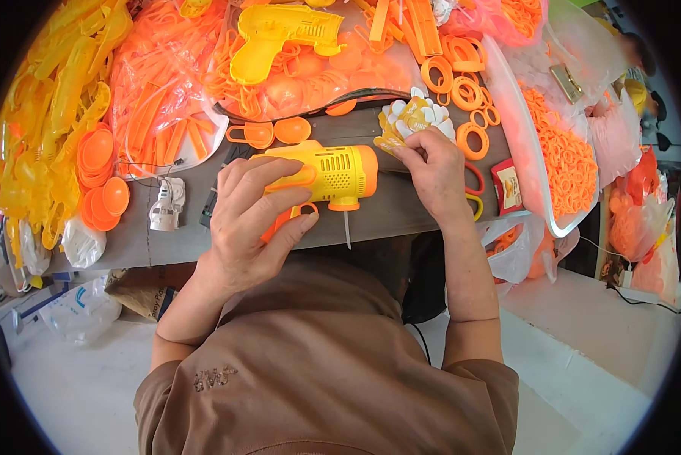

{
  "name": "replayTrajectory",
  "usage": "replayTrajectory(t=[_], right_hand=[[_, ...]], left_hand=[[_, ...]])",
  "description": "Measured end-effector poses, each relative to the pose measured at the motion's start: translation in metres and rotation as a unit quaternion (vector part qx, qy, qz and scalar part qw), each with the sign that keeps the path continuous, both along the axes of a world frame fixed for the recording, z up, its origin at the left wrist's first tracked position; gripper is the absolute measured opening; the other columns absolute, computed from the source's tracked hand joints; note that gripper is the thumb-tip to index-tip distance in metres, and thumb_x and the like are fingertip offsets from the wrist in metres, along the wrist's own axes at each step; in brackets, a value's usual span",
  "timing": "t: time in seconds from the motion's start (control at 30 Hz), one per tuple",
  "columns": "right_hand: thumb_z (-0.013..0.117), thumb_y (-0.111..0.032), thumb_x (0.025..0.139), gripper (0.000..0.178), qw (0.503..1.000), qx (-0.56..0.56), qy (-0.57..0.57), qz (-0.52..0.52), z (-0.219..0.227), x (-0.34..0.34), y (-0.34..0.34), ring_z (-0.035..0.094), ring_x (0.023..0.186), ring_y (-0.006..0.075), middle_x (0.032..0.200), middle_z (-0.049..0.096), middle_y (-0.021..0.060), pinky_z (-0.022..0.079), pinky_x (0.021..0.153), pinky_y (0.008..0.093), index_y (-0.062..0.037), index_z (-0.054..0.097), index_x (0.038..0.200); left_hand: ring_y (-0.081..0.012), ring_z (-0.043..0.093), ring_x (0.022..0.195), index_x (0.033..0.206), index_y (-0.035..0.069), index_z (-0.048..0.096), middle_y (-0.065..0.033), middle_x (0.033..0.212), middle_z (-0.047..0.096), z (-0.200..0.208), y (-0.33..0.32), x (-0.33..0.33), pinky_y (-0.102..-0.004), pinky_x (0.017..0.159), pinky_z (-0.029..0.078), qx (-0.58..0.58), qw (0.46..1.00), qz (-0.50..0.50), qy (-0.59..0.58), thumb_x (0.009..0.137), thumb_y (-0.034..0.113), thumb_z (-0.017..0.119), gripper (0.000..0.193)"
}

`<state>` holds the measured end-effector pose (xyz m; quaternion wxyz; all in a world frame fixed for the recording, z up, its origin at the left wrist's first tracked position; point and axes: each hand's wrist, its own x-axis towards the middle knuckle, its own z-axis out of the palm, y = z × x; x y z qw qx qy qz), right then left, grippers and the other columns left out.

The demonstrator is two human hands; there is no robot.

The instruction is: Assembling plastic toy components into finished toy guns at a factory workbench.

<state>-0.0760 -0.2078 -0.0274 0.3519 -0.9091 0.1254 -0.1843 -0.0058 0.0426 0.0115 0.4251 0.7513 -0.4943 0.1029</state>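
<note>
My left hand [249, 212] is closed around a yellow and orange plastic toy gun [337, 168], which lies on its side over the table near the front edge. The gun has a vented yellow body and an orange ring at its right end. A thin pale strip [347, 229] hangs down from under it. My right hand [436, 171] pinches the lower edge of a fanned pile of small yellow-and-white labels [416, 117]. Whether one label is apart from the pile, I cannot tell. A yellow gun half-shell [284, 42] rests farther back on bagged orange parts.
Orange rings [473, 141] and scissors [474, 189] lie right of my right hand. Beyond them stands a bin [541, 167] of small orange parts. Orange discs [98, 163], a small white mechanism with wires [166, 205] and yellow shells [60, 114] are at the left.
</note>
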Motion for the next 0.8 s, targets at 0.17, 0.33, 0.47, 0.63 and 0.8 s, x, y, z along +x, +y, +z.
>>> replayTrajectory(t=[0.17,0.33,0.47,0.63,0.8], right_hand=[[0.068,-0.004,0.074,0.011,0.998,0.025,0.054,-0.007,0.004,0.002,-0.003,0.050,0.059,0.0113,0.068,0.054,0.0053,0.040,0.055,0.0255,0.0029,0.060,0.074],[0.067,-0.004,0.077,0.009,0.993,0.115,-0.024,-0.025,0.011,0.003,-0.010,0.045,0.057,0.0062,0.067,0.052,-0.0006,0.034,0.050,0.0221,0.0036,0.064,0.076],[0.066,-0.007,0.080,0.010,0.963,0.261,0.019,-0.060,0.039,0.001,0.000,0.045,0.050,0.0062,0.067,0.054,0.0008,0.034,0.045,0.0202,0.0025,0.065,0.079],[0.062,-0.009,0.085,0.015,0.886,0.462,-0.001,0.043,0.058,-0.001,0.032,0.052,0.048,0.0094,0.067,0.058,0.0036,0.040,0.043,0.0203,0.0036,0.061,0.093],[0.059,0.000,0.084,0.009,0.898,0.428,-0.079,0.067,0.067,-0.004,0.076,0.055,0.056,0.0078,0.073,0.061,0.0054,0.044,0.050,0.0192,0.0032,0.059,0.093]], left_hand=[[-0.0296,0.056,0.092,0.090,0.005,0.063,-0.0124,0.103,0.059,-0.002,-0.004,-0.002,-0.0391,0.079,0.039,0.007,1.000,-0.012,0.002,0.065,0.010,0.075,0.028],[-0.0284,0.056,0.089,0.089,0.004,0.063,-0.0125,0.102,0.060,0.005,-0.007,0.007,-0.0377,0.078,0.040,0.000,1.000,-0.007,0.010,0.066,0.009,0.074,0.026],[-0.0262,0.057,0.087,0.088,0.002,0.063,-0.0123,0.094,0.061,0.015,-0.024,0.013,-0.0339,0.077,0.042,-0.032,0.997,0.012,0.070,0.071,0.006,0.069,0.019],[-0.0206,0.059,0.081,0.096,-0.002,0.064,-0.0118,0.084,0.062,0.023,-0.045,0.010,-0.0300,0.073,0.047,-0.064,0.966,-0.002,0.250,0.077,0.007,0.066,0.021],[-0.0064,0.057,0.073,0.099,-0.003,0.065,-0.0055,0.084,0.065,0.011,-0.043,0.004,-0.0224,0.063,0.048,-0.150,0.888,-0.061,0.430,0.085,0.013,0.065,0.021]])
